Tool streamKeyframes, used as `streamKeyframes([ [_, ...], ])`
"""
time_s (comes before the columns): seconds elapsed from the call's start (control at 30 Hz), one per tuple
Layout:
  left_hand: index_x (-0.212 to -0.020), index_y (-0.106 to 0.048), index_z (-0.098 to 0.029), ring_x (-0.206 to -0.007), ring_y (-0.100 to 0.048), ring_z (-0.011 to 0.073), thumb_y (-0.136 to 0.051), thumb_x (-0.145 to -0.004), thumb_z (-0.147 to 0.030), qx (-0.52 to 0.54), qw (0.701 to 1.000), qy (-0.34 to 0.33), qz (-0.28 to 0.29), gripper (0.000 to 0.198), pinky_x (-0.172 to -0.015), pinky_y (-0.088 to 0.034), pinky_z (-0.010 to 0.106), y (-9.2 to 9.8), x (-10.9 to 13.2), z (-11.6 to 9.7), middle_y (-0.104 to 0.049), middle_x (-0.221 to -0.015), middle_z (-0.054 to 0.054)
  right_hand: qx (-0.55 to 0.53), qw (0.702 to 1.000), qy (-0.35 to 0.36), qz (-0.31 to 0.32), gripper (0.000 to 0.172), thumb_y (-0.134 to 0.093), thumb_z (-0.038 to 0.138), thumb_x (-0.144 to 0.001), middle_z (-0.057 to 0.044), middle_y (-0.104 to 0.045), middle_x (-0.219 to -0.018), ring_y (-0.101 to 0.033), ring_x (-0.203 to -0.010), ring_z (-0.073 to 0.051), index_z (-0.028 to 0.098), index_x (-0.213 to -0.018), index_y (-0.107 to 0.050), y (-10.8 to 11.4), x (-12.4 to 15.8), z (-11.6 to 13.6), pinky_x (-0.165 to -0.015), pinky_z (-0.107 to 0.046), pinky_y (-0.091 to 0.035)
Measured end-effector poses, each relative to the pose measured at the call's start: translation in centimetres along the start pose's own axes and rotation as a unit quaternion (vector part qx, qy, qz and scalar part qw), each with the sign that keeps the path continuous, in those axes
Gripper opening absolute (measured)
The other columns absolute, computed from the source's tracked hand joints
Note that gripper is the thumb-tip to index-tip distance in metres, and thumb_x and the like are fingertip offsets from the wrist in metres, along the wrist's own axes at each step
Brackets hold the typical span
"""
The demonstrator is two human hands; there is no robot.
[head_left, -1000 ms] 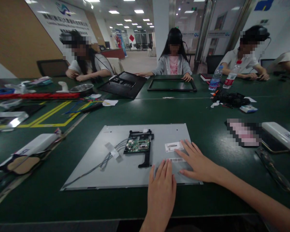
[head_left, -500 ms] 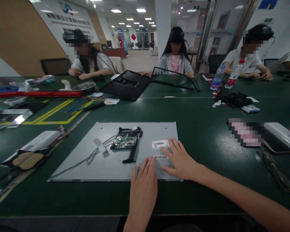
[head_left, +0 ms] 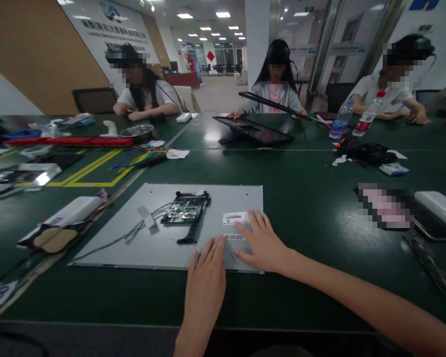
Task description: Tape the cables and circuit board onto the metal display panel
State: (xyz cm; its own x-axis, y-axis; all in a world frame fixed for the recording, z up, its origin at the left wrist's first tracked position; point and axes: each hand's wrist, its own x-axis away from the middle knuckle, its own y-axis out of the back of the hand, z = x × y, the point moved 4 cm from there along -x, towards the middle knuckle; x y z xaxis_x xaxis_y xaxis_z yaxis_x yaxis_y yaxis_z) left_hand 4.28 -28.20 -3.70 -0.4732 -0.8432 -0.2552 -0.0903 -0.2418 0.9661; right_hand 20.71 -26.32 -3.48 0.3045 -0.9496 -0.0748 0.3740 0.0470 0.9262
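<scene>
A flat grey metal panel [head_left: 134, 255], like the back of a display, lies on the green table in front of me. On it sits a green circuit board [head_left: 184, 210] in a black bracket, with grey cables [head_left: 132, 233] running to the panel's lower left corner under a piece of clear tape. My left hand [head_left: 206, 277] rests on the panel's front edge, fingers stretched out. My right hand [head_left: 263, 240] lies with fingers spread on the right side, touching near a white label [head_left: 230, 218] and a barcode strip [head_left: 233, 237]. Neither hand grips anything.
Across the table a person [head_left: 277, 94] handles a black frame [head_left: 271, 103] and a dark laptop-like panel [head_left: 258, 130]. Bottles [head_left: 342, 119] stand at the right back. A phone [head_left: 436, 223] and glasses [head_left: 431, 263] lie right. A white-and-black pack [head_left: 63, 218] lies left.
The grey panel and both my hands appear slightly further left and higher in view. Across the table, the person has tilted the black frame and swung the dark panel toward the right.
</scene>
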Motion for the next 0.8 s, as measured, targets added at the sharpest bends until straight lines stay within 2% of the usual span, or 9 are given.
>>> streamKeyframes([
  [0.4,-0.142,-0.044,-0.015,-0.136,-0.041,0.0242,-0.028,-0.095,-0.009,0.022,0.999,0.02,0.017,0.05,-0.108,-0.036,0.045,-0.7,-0.4,3.0,-0.047,-0.144,0.01,-0.008,1.0,0.001,0.0,0.076,-0.042,0.06,-0.09,-0.022,-0.013,-0.159,-0.002,-0.145,-0.041,0.013,-0.149,-0.031,-0.7,-2.4,1.7,-0.113,-0.058,-0.009],
  [0.57,-0.14,-0.045,-0.013,-0.135,-0.042,0.0237,-0.026,-0.095,-0.012,0.043,0.999,0.023,0.018,0.048,-0.109,-0.034,0.047,-0.7,-0.6,3.8,-0.051,-0.141,0.011,-0.009,1.0,0.001,-0.007,0.075,-0.043,0.06,-0.09,-0.021,-0.015,-0.159,-0.002,-0.145,-0.041,0.013,-0.148,-0.033,-1.0,-3.1,1.9,-0.114,-0.057,-0.01],
  [0.7,-0.136,-0.048,-0.014,-0.131,-0.046,0.0237,-0.031,-0.095,-0.019,0.075,0.997,0.028,-0.019,0.045,-0.11,-0.034,0.045,0.6,-1.5,5.0,-0.053,-0.138,0.013,-0.011,1.0,-0.006,-0.011,0.073,-0.043,0.059,-0.09,-0.019,-0.015,-0.159,-0.001,-0.145,-0.04,0.015,-0.148,-0.034,-1.0,-3.3,2.0,-0.114,-0.057,-0.011],
  [0.8,-0.139,-0.043,-0.013,-0.135,-0.04,0.0242,-0.034,-0.095,-0.025,0.077,0.995,0.028,-0.061,0.046,-0.111,-0.034,0.042,2.1,-2.9,6.7,-0.045,-0.145,0.013,-0.017,1.0,-0.007,-0.009,0.07,-0.041,0.057,-0.092,-0.017,-0.014,-0.16,-0.001,-0.146,-0.039,0.016,-0.148,-0.033,-0.8,-3.2,1.9,-0.114,-0.056,-0.012],
])
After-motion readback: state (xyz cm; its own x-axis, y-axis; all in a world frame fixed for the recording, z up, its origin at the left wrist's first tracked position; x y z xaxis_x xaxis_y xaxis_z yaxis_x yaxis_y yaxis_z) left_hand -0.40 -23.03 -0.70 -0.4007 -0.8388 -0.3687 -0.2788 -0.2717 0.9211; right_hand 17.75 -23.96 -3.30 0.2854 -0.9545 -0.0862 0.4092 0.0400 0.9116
